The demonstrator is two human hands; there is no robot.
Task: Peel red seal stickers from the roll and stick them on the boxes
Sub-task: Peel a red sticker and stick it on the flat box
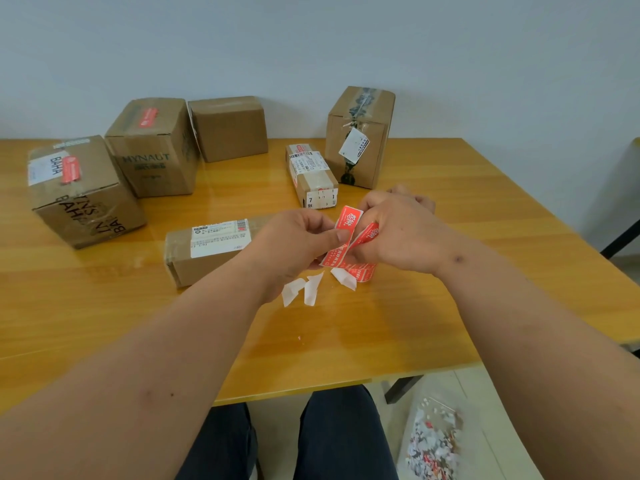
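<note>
Your left hand (294,244) pinches the lifted red seal sticker (346,221); your right hand (401,230) curls round the sticker roll (363,271). Both are clamped, held together above the table (381,323). A long box (207,251) lies just left of the grip, other boxes beyond it.

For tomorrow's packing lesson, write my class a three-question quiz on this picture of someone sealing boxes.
1. True or false: the left hand pinches a red seal sticker.
2. Which hand holds the red sticker roll?
3. Where do the white backing paper scraps lie: A on the glossy wooden table, B on the long flat cardboard box, C on the floor?

Key: 1 true; 2 the right hand; 3 A.
</note>
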